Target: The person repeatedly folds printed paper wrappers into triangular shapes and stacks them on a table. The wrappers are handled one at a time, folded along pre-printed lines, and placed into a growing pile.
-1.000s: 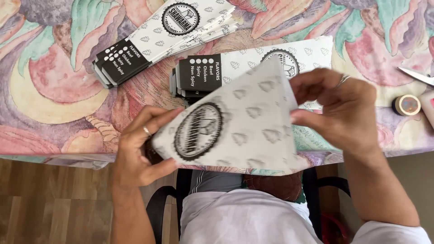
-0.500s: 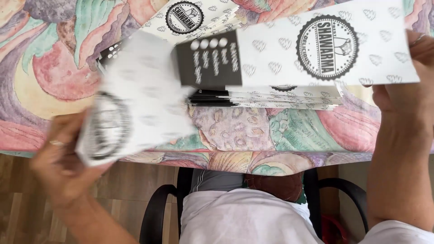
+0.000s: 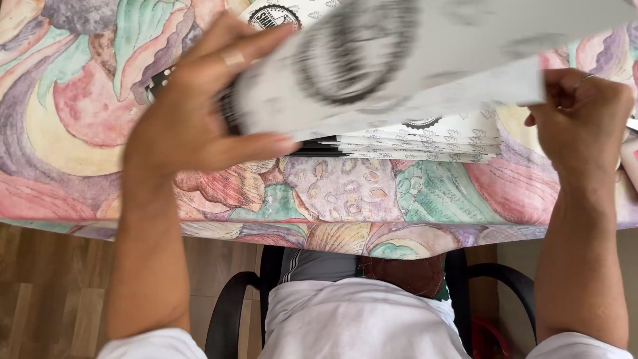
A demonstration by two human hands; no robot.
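Observation:
Both hands hold one flat white paper sleeve (image 3: 425, 66) printed with small hearts and a round black emblem; it is blurred by motion. My left hand (image 3: 193, 113) grips its left end, thumb underneath and fingers on top. At its right end, my right hand (image 3: 581, 119) pinches the lower corner. The sleeve hovers just above a stack of the same sleeves (image 3: 425, 143) lying on the table (image 3: 319, 193), which has a colourful shell-patterned cloth. Another flat sleeve (image 3: 276, 13) shows at the top edge behind my left hand.
The table's front edge runs across the middle of the view. Below it are my lap in white clothing, a black chair's armrests (image 3: 232, 312) and a wooden floor (image 3: 46, 292). A small object peeks in at the right edge (image 3: 630, 159).
The folded sleeve held near my lap a second ago was swung out to the left. Both hands now hold a sleeve spread over the stack, and my left hand has come up from the left.

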